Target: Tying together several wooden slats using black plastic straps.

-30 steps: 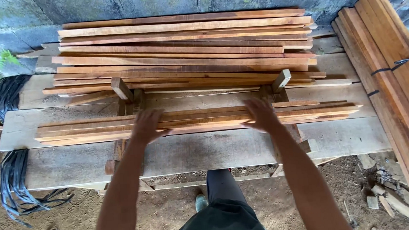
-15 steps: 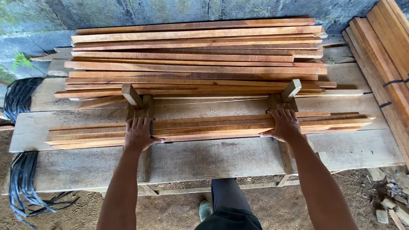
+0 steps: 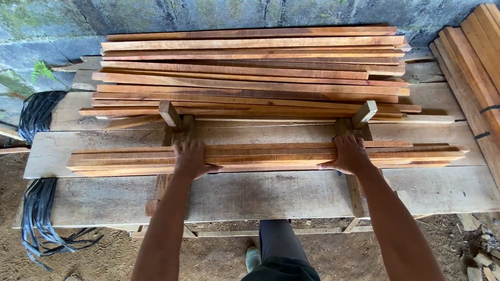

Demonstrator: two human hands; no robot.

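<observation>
Near slat bundle [image 3: 267,156] lay across counter [image 3: 263,192], on two jig posts. I had left hand [image 3: 191,158] and right hand [image 3: 347,153] flat, fingers spread, pressing bundle top. Slats looked stiff, light, prone to sliding; grip best near posts. Bigger slat stack [image 3: 247,74] sat farther; black straps [image 3: 37,159] hung left.

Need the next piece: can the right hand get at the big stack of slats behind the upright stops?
Probably yes. The right hand rests on the near bundle of slats, and the big stack lies open just beyond the upright stops.

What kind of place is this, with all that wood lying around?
Probably a rough outdoor woodworking yard. Long sawn wooden strips are stacked on a plank workbench, strapped bundles of boards lean nearby, and there is a mossy concrete wall above a dirt floor.
</observation>
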